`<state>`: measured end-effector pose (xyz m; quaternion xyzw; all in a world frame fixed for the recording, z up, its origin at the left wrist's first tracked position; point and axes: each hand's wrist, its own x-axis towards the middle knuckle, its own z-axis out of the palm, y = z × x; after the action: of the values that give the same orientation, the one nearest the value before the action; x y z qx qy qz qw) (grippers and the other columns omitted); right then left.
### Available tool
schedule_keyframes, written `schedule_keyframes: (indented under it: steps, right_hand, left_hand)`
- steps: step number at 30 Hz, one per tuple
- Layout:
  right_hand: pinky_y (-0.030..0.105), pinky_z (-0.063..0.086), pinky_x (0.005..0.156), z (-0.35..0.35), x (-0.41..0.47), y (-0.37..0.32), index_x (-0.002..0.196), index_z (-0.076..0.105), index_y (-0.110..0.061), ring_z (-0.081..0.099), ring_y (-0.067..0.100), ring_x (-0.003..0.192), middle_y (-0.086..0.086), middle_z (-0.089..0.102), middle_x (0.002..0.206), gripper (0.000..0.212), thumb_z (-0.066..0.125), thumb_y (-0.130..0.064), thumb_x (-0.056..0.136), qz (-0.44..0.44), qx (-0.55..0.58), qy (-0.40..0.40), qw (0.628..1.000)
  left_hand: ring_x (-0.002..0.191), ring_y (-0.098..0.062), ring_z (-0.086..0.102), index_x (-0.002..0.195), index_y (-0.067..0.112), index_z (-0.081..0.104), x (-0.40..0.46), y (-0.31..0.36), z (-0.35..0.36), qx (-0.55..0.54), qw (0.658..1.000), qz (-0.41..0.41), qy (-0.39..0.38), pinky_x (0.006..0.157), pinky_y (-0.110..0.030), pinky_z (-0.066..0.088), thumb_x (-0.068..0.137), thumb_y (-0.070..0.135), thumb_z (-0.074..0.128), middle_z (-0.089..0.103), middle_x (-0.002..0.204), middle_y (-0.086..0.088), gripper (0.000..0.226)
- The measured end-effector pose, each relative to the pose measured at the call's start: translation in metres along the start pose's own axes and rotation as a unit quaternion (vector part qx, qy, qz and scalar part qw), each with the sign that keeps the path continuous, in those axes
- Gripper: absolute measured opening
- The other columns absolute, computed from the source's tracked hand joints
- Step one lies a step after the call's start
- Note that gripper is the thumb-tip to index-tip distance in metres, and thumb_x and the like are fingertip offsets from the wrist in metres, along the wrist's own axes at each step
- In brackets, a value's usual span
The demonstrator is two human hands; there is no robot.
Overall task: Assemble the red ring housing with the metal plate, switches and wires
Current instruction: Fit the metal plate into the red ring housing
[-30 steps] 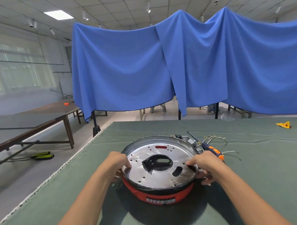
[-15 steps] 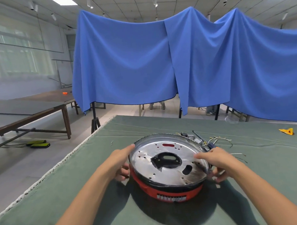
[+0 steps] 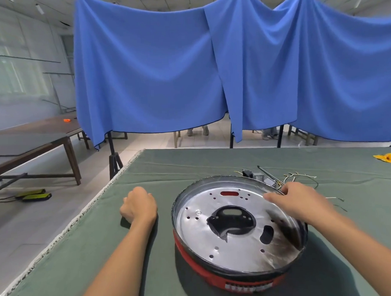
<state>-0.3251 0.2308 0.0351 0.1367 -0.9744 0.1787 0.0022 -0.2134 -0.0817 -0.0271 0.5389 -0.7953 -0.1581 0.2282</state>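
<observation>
Both hands are coming off the round red plastic ring housing point(image 3: 219, 274), which they were gripping by its sides half a second ago. The left hand point(image 3: 138, 206) is now resting on the green cloth-covered table point(image 3: 190, 163) at centre left of the frame, well apart from the housing, its fingers curled under and holding nothing. The right hand point(image 3: 299, 203) is reaching over the far right rim, toward the upper right of the frame; its fingers are bent downward, and whether they are pinching anything I cannot tell, since the hand itself is hiding the tips.

The housing is sitting at lower centre, with the shiny round metal plate point(image 3: 235, 228) lying flat inside it. The loose thin wires point(image 3: 302, 176) and the small grey switch parts point(image 3: 261, 177) are lying just beyond the far rim, directly ahead of the right hand. The wires are running mostly left to right across the frame. So the right hand is much the nearer one, and the next pick is probably going to it.
</observation>
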Motion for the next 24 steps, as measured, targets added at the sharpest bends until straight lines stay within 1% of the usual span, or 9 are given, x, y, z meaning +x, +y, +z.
schedule_keyframes:
  steps: [3, 6, 8, 11, 14, 16, 19, 21, 24]
  right_hand:
    - [0.033, 0.047, 0.070, 0.005, 0.005, 0.002, 0.078, 0.053, -0.020, 0.059, 0.020, 0.078, -0.003, 0.061, 0.078, 0.044, 0.051, -0.063, 0.080, -0.006, -0.002, 0.009, 1.000]
    - [0.035, 0.049, 0.076, 0.006, 0.008, 0.005, 0.080, 0.054, -0.021, 0.059, 0.021, 0.081, -0.003, 0.061, 0.081, 0.044, 0.051, -0.064, 0.079, -0.003, 0.007, 0.009, 1.000]
    - [0.035, 0.050, 0.076, 0.009, 0.007, 0.006, 0.079, 0.054, -0.020, 0.059, 0.022, 0.081, -0.002, 0.061, 0.082, 0.044, 0.052, -0.063, 0.079, -0.002, 0.015, 0.002, 1.000]
    - [0.030, 0.045, 0.066, 0.014, 0.004, 0.007, 0.076, 0.052, -0.018, 0.055, 0.017, 0.073, -0.003, 0.057, 0.077, 0.043, 0.051, -0.061, 0.081, -0.003, 0.023, -0.012, 1.000]
    - [0.027, 0.039, 0.058, 0.015, 0.002, 0.008, 0.077, 0.053, -0.018, 0.051, 0.011, 0.067, -0.006, 0.056, 0.074, 0.043, 0.049, -0.061, 0.082, -0.003, 0.039, -0.013, 0.999]
    - [0.028, 0.039, 0.059, 0.014, 0.002, 0.008, 0.070, 0.047, -0.018, 0.053, 0.015, 0.069, -0.003, 0.057, 0.074, 0.049, 0.045, -0.065, 0.084, -0.003, 0.051, -0.008, 0.999]
    - [0.033, 0.040, 0.064, 0.008, 0.005, 0.011, 0.062, 0.041, -0.017, 0.055, 0.023, 0.072, 0.000, 0.057, 0.069, 0.058, 0.036, -0.070, 0.086, -0.011, 0.083, 0.019, 0.996]
    - [0.034, 0.041, 0.065, 0.003, 0.008, 0.017, 0.065, 0.047, -0.018, 0.057, 0.023, 0.073, -0.001, 0.060, 0.072, 0.058, 0.032, -0.068, 0.089, -0.010, 0.105, 0.059, 0.993]
    - [0.033, 0.039, 0.067, 0.000, 0.015, 0.028, 0.079, 0.055, -0.024, 0.056, 0.025, 0.086, -0.001, 0.064, 0.090, 0.045, 0.033, -0.062, 0.091, -0.002, 0.095, 0.130, 0.987]
  left_hand:
    - [0.099, -0.036, 0.062, 0.094, 0.003, 0.064, 0.005, -0.002, 0.005, -0.016, 0.999, -0.019, 0.023, 0.072, -0.034, 0.041, 0.091, 0.012, 0.054, 0.066, 0.104, -0.019, 0.014]
    - [0.098, -0.037, 0.062, 0.092, 0.002, 0.063, 0.002, -0.006, 0.004, -0.016, 0.999, -0.009, 0.034, 0.069, -0.035, 0.039, 0.092, 0.010, 0.055, 0.066, 0.104, -0.020, 0.013]
    - [0.101, -0.037, 0.061, 0.099, 0.002, 0.062, -0.003, -0.008, 0.001, 0.004, 1.000, 0.005, 0.026, 0.073, -0.037, 0.044, 0.093, 0.011, 0.051, 0.063, 0.109, -0.019, 0.015]
    - [0.102, -0.037, 0.061, 0.113, 0.001, 0.055, -0.007, -0.014, -0.001, 0.036, 0.999, 0.015, 0.012, 0.080, -0.040, 0.047, 0.093, 0.009, 0.047, 0.055, 0.118, -0.018, 0.023]
    - [0.099, -0.037, 0.061, 0.106, 0.002, 0.058, -0.006, -0.018, -0.002, 0.046, 0.998, 0.022, 0.022, 0.075, -0.038, 0.045, 0.091, 0.009, 0.049, 0.059, 0.113, -0.018, 0.018]
    - [0.095, -0.036, 0.061, 0.094, 0.006, 0.063, -0.006, -0.019, -0.004, -0.009, 0.999, 0.019, 0.032, 0.072, -0.035, 0.041, 0.093, 0.018, 0.052, 0.064, 0.103, -0.015, 0.017]
    - [0.087, -0.033, 0.062, 0.082, 0.012, 0.064, -0.011, -0.015, -0.015, -0.201, 0.979, 0.034, 0.018, 0.074, -0.037, 0.048, 0.091, 0.022, 0.057, 0.068, 0.091, -0.011, 0.015]
    - [0.068, -0.028, 0.063, 0.078, 0.009, 0.063, -0.021, -0.002, -0.036, -0.324, 0.943, 0.076, -0.008, 0.063, -0.040, 0.054, 0.090, 0.016, 0.059, 0.069, 0.083, -0.011, 0.014]
    - [0.049, -0.017, 0.059, 0.076, 0.005, 0.063, -0.045, 0.028, -0.079, -0.421, 0.892, 0.161, -0.041, 0.041, -0.028, 0.047, 0.087, 0.005, 0.062, 0.070, 0.074, -0.010, 0.010]
